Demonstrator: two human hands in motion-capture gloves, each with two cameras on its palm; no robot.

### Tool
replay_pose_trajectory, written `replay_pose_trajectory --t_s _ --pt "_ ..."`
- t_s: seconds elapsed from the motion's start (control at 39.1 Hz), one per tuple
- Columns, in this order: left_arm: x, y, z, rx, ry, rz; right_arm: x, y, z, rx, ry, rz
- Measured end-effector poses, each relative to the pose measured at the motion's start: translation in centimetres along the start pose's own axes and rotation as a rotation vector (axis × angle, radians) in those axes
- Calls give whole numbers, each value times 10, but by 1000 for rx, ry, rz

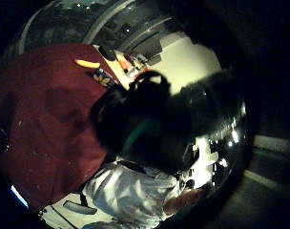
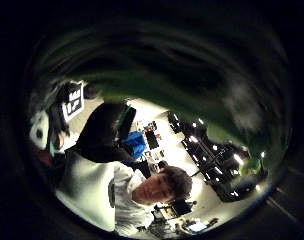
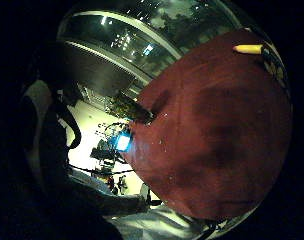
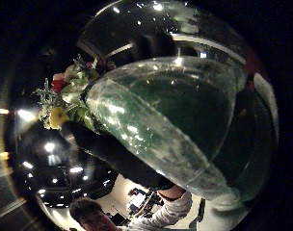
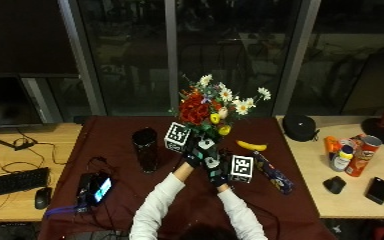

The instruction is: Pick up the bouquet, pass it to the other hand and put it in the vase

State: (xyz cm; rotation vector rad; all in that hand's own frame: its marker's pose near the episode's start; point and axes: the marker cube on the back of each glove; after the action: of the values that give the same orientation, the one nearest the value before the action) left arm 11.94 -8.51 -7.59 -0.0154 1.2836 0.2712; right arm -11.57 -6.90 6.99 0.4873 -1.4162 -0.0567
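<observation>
Red bouquet (image 5: 212, 107) mid-frame, left hand (image 5: 193, 155) and right hand (image 5: 215, 167) both gripping stems (handover); I risk drop, dark vase (image 5: 145, 149) further left.

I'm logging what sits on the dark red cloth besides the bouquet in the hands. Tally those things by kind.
Dark vase: 1
Banana: 1
Long dark blue patterned package: 1
Phone-like device with a lit screen: 1
Total: 4
</observation>
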Motion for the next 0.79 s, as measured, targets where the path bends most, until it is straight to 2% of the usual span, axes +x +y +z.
replay_pose_trajectory --t_s 0.13,0.28,0.38,0.46,0.51,0.59,0.69,0.79 --pt "6 -2 5 170 68 20 1 8 12 0 -9 0" --pt "-12 -7 -8 424 17 96 3 19 21 -64 51 -24" --pt "-8 -5 -19 475 10 112 12 22 24 -212 81 -10" --pt "-2 -6 -33 491 -28 122 16 19 25 -343 55 -93" --pt "5 -8 -47 512 -72 129 17 14 23 -393 53 -161" --pt "24 -13 -70 551 -116 156 13 10 17 -412 57 -140" --pt "60 -22 -104 611 -148 287 12 -5 8 -374 120 -179" --pt "85 -26 -135 699 -173 223 15 -12 1 -355 158 -1"
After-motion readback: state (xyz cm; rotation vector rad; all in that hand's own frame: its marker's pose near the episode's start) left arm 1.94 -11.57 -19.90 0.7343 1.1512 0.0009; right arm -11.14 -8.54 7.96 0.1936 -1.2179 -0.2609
